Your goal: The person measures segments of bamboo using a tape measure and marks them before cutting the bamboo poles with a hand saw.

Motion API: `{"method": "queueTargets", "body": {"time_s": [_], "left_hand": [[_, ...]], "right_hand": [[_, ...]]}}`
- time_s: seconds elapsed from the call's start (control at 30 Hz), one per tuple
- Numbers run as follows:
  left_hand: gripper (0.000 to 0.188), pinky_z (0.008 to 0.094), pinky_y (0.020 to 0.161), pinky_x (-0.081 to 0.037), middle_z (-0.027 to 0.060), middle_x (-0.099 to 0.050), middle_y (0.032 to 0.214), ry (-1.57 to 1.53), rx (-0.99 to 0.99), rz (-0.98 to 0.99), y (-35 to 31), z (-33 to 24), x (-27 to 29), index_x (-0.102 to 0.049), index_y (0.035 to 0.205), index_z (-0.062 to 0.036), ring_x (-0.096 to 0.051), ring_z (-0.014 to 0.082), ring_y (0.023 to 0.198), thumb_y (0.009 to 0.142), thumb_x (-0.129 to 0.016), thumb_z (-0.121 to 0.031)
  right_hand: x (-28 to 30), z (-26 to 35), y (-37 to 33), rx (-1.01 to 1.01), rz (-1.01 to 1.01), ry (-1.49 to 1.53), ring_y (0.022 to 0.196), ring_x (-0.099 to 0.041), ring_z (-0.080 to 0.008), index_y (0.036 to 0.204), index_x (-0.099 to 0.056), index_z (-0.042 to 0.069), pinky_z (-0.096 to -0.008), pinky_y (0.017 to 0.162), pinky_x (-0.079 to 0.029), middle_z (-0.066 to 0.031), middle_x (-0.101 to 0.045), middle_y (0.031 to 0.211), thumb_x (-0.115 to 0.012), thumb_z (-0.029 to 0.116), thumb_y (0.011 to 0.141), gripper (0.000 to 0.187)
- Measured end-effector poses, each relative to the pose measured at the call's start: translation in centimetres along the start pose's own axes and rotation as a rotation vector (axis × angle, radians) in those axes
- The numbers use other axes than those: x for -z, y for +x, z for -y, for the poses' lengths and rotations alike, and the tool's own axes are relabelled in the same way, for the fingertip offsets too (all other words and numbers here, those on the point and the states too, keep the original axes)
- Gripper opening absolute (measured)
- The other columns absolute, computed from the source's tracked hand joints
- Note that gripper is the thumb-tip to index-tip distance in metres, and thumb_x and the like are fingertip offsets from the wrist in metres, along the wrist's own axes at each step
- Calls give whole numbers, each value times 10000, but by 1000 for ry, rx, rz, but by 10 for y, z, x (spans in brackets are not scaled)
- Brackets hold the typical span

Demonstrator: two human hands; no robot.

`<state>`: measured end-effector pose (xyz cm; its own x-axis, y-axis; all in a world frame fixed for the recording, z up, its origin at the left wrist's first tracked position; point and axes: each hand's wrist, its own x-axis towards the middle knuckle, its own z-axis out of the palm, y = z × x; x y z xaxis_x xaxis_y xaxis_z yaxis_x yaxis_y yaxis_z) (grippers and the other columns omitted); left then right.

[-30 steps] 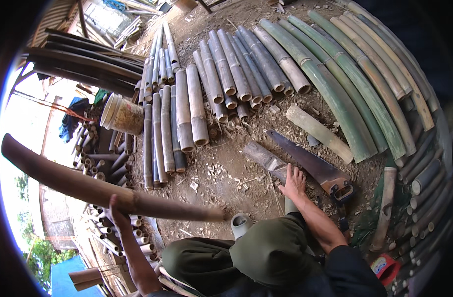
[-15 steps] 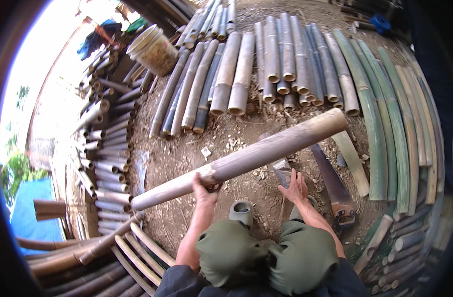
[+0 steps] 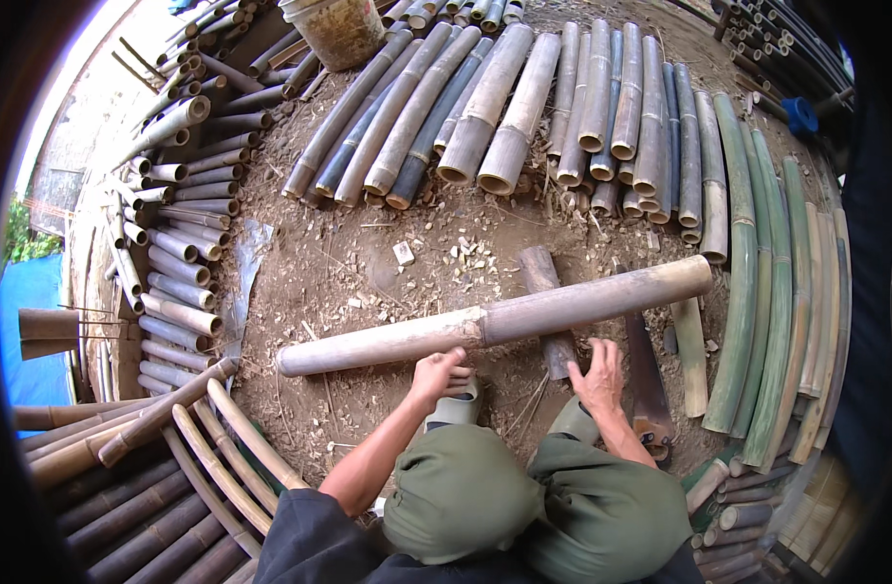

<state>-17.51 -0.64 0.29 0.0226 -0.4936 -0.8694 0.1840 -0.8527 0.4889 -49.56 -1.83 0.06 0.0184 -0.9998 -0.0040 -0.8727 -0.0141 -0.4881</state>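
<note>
My left hand (image 3: 440,376) is half-curled at the near side of the bamboo pole (image 3: 582,304), can't tell if it's gripping; right hand (image 3: 598,378) loosely open, empty, beside the short log (image 3: 559,356).

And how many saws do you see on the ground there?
1. The saw lies just right of the right hand, its blade partly covered by the long bamboo pole. Another could be hidden among the bamboo stacks.

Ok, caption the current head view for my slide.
Left hand and right hand near a long bamboo pole crossing over a short wooden block, handsaw at the right.
</note>
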Motion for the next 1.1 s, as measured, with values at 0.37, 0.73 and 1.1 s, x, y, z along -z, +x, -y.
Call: {"method": "queueTargets", "body": {"time_s": [0.37, 0.73, 1.1], "left_hand": [[947, 452, 1044, -446, 172, -522, 1327, 1697, -972, -189, 56, -56, -17, -397, 1398, -67, -533, 334, 1231, 618, -869, -325], [670, 314, 745, -593, 121, -700, 954, 604, -1148, -233, -142, -286, -18, -548, 1223, -17, -693, 222, 807, 668, -845, -246], [604, 415, 859, -496, 30, -615, 1169, -234, -1026, -165, -201, -309, 29, -573, 1285, -241, -577, 206, 1028, 769, -756, -495]], "right_hand": [[-40, 7, 19, -315, 309, 131, 1270, -479, -466, 1355, -445, -82, -476, 1068, -410, -348, -470, 1354, -790, 482, 749, 898], [-38, 0, 13, -295, 176, 11, 1188, -524, -396, 1359, -415, -9, -473, 1000, -433, -243, -530, 1266, -757, 468, 735, 857], [-61, 5, 23, -181, 153, 211, 1124, -544, -381, 1370, -450, -3, -467, 953, -468, -213, -531, 1179, -778, 485, 705, 887]]}}
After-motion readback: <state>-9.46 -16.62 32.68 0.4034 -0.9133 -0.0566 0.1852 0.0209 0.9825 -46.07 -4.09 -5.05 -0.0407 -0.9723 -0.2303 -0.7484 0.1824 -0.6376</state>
